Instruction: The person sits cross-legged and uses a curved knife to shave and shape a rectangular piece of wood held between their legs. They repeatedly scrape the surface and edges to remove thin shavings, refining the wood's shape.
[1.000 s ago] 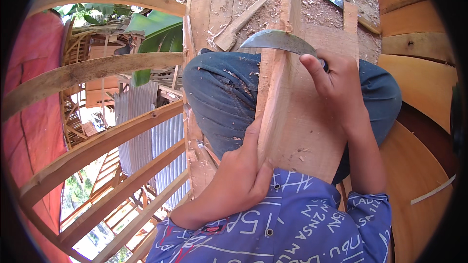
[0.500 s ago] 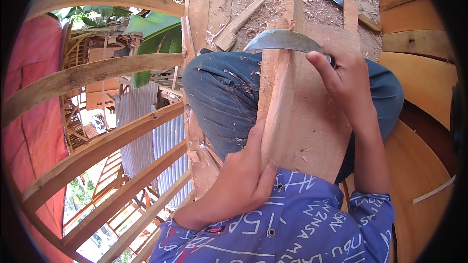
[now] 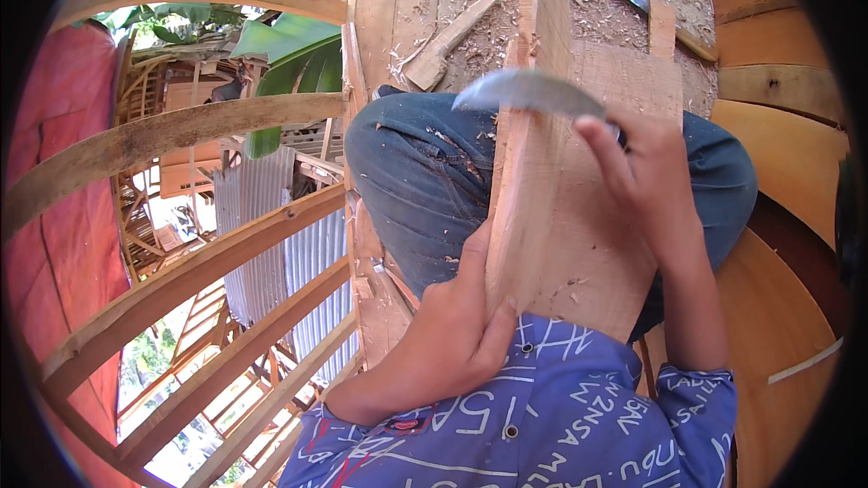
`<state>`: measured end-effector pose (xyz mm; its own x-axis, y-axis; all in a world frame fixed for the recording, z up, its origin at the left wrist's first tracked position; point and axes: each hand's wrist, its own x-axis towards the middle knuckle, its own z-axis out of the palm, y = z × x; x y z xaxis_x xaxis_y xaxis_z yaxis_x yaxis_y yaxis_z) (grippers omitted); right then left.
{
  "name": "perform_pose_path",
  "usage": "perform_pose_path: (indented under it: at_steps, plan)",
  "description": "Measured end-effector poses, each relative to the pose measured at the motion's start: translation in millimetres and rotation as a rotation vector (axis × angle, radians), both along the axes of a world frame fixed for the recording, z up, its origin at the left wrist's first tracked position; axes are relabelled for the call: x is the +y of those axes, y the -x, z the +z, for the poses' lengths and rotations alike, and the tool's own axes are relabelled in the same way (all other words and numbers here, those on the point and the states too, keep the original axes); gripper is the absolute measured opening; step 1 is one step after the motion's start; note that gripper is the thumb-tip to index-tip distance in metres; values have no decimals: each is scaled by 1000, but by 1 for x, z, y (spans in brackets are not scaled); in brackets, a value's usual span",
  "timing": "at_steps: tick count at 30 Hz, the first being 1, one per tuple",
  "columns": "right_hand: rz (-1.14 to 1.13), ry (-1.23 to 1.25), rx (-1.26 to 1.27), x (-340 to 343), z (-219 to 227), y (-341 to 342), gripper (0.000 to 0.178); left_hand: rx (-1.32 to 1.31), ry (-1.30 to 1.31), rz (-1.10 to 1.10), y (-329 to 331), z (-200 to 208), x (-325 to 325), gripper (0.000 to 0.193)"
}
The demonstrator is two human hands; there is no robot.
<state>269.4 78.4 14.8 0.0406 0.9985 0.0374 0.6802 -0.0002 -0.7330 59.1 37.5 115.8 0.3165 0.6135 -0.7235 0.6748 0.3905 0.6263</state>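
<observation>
While left hand (image 3: 459, 330) grips the timber (image 3: 523, 226) and right hand (image 3: 649, 158) holds the curved knife (image 3: 529, 91) across it, shavings (image 3: 592, 14) suggest some trimming's done, amount remaining unclear

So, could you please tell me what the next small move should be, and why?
Perhaps a short, light stroke of the curved knife along the wooden piece, since the right hand holds the blade across it while the left hand grips its near end.
</observation>
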Motion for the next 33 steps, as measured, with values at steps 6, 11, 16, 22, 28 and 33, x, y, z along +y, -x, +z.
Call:
perform_pose_path:
  at_steps: [6,11,16,22,28,33]
  plan:
    - [-156,114,6,10,-5,-2,55,-20,-52,-9,1,-5,4,65]
    - [-222,-57,-192,11,-7,-7,51,17,53,-13,0,1,13,65]
    - [-192,-57,-109,12,-9,-9,50,14,55,-8,0,1,13,65]
    - [-49,81,103,5,-4,5,52,-7,10,7,3,-5,7,65]
    - [-326,115,176,25,-19,-40,52,0,45,-93,2,-2,7,65]
    - [-44,159,296,-5,12,-9,33,36,108,-67,-2,3,16,64]
